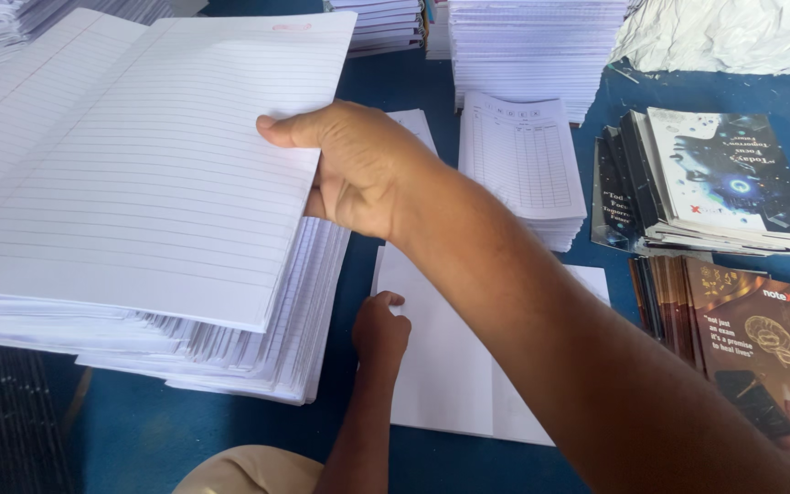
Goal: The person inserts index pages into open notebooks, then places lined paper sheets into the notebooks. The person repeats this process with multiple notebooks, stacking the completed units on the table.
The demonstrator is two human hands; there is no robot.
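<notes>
No packages, labels, signs or screens in view.

1 head-worn camera looks steeply down and forward from close above the blue table (468, 78), near enough that the paper stack (139, 183) and the person's forearms fill most of the view.

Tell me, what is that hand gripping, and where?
The right hand pinches a batch of lined sheets at their right edge, thumb on top. The left hand only presses blank paper.
</notes>
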